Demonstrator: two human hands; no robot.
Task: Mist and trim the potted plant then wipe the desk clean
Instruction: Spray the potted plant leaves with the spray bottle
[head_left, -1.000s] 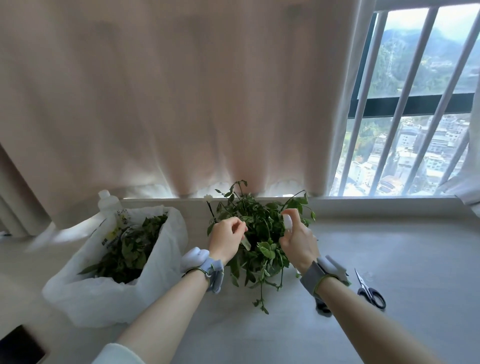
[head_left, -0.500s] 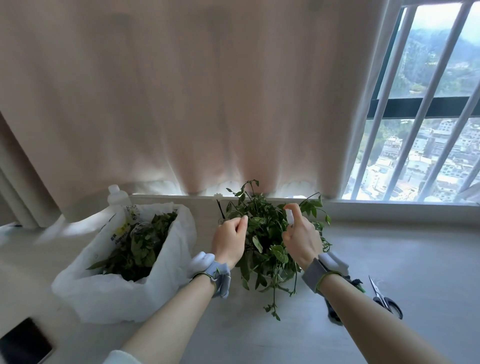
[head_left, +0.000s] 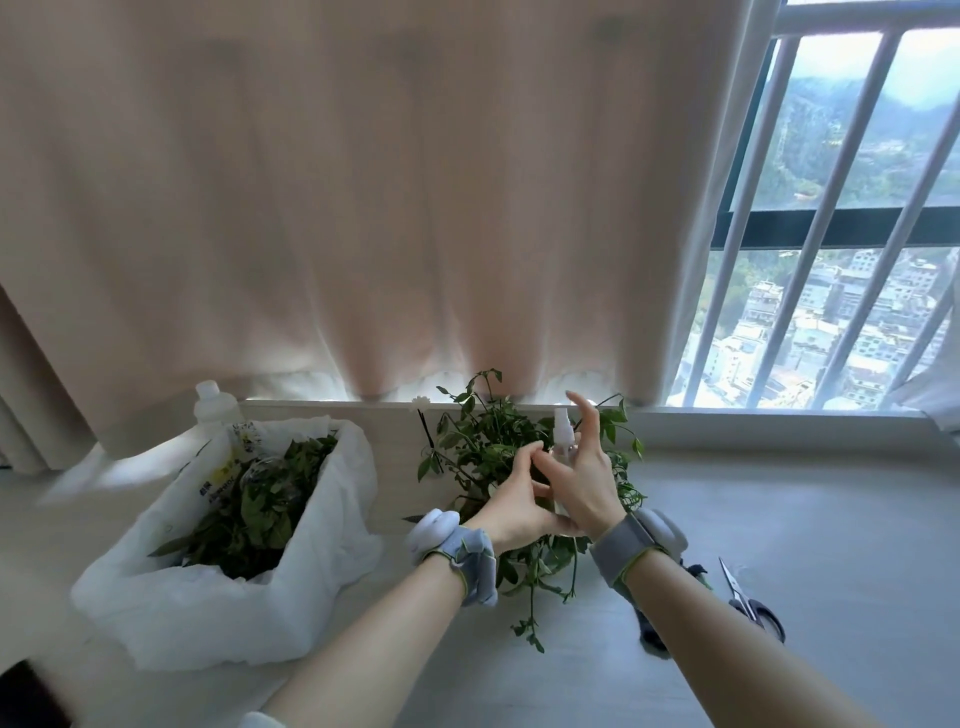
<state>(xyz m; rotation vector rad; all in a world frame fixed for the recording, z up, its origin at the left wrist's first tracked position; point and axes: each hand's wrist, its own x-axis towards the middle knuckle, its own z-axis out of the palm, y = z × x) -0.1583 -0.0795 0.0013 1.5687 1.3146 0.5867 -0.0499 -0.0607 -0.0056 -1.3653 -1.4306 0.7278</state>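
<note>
The potted plant (head_left: 483, 441) stands mid-desk by the sill, with stems trailing forward; its pot is hidden behind my hands. My right hand (head_left: 584, 478) is in front of the foliage and holds a small clear spray bottle (head_left: 562, 428), with the index finger lifted above the nozzle. My left hand (head_left: 511, 501) sits right against it, fingers curled with their tips meeting close to the bottle and the leaves. Whether it grips anything is hidden. Black-handled scissors (head_left: 748, 603) lie on the pale desk (head_left: 805, 530) to the right of my right forearm.
A white plastic bag (head_left: 171, 613) full of cut leaves sits on the left, with a white bottle (head_left: 210, 402) behind it. A dark phone (head_left: 23, 693) lies at the bottom-left corner. Curtain and barred window run along the back.
My left hand has moved right, from the plant's left side to right beside my right hand. My right hand's index finger has lifted higher off the nozzle.
</note>
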